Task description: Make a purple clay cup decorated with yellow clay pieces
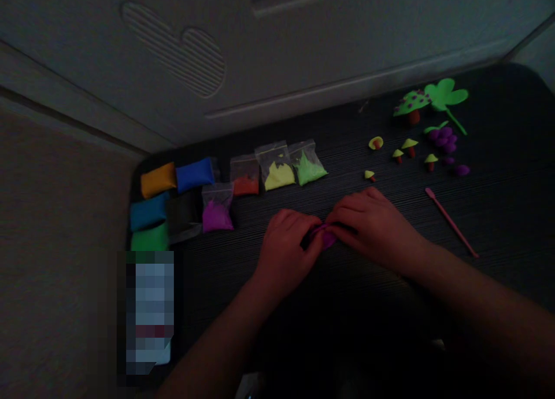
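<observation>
Between both hands, above the dark tabletop, is a piece of purple modelling clay (329, 239). My left hand (286, 243) pinches its left side with thumb and fingers. My right hand (375, 228) is closed on the right side, fingertips close to those of the left. The fingers cover part of the clay, so its full shape is hidden. Just beyond my right hand lies a small clay mushroom (369, 175) with a yellow cap. A pink modelling tool (451, 222) rests to the right of that hand. An opened bag of purple clay (217, 210) lies left of my left hand.
Opened bags of red (246, 184), yellow (280, 176) and light green clay (310, 166) line the back. Several full packets (158, 180) sit far left, above a blurred-out object (151, 312). Back right are a spotted mushroom (411, 104), green clover (446, 95) and purple grapes (443, 139).
</observation>
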The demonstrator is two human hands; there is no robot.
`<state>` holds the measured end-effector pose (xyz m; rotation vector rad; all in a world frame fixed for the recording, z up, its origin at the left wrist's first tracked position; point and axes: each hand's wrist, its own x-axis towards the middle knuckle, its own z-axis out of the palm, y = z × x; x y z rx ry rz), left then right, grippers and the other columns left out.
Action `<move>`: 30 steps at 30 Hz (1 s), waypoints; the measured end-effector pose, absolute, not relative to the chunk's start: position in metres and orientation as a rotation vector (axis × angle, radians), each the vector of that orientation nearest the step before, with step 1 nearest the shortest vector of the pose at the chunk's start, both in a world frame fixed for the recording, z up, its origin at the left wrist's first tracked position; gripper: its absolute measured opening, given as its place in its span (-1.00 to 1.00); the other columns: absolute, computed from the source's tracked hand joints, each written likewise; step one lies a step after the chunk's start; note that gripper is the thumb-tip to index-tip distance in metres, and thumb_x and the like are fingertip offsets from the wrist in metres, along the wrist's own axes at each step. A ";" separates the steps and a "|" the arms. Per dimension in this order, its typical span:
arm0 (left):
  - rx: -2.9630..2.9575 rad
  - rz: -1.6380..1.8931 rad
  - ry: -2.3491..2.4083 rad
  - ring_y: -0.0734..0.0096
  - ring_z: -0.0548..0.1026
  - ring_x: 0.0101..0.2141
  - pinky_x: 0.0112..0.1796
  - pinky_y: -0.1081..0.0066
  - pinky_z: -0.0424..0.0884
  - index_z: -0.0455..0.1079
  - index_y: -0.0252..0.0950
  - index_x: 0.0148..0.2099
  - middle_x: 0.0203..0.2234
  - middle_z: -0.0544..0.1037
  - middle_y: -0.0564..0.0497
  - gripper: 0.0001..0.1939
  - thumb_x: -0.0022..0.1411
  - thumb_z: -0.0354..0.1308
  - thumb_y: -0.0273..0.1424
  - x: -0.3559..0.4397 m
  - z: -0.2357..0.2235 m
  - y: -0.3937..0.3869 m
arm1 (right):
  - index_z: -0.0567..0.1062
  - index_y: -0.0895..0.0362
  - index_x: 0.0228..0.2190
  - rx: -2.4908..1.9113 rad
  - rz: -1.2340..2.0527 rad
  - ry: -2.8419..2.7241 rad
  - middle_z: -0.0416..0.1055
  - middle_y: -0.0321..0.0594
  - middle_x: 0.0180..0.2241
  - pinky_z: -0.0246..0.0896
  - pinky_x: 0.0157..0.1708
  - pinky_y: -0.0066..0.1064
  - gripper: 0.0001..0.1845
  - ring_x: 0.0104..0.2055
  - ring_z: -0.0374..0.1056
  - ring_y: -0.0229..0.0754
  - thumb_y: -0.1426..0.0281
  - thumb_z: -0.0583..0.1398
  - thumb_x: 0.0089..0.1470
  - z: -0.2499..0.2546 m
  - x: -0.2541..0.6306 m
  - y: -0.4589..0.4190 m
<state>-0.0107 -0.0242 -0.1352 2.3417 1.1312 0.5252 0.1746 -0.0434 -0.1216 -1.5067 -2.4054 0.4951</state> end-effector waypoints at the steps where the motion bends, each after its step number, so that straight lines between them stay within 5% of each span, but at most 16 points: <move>1: 2.343 0.538 1.124 0.36 0.36 -0.32 -0.22 0.28 0.30 0.37 -0.28 -0.25 -0.40 0.49 0.02 -0.90 0.16 0.08 -0.40 -0.011 -0.136 -0.024 | 0.47 0.10 -0.29 -1.510 0.501 -2.396 0.43 -0.24 -0.33 -0.05 -0.22 -0.29 -0.79 -0.24 0.30 -0.17 0.31 0.08 0.11 -0.122 0.175 -0.044; 30: 2.395 0.468 1.296 0.31 0.33 -0.29 -0.24 0.27 0.25 0.33 -0.30 -0.36 -0.40 0.45 -0.01 -0.85 0.17 0.02 -0.34 -0.013 -0.132 -0.027 | 0.48 0.10 -0.36 -1.621 0.435 -2.290 0.45 -0.25 -0.34 0.00 -0.24 -0.27 -0.86 -0.27 0.31 -0.15 0.36 0.13 0.04 -0.124 0.154 -0.045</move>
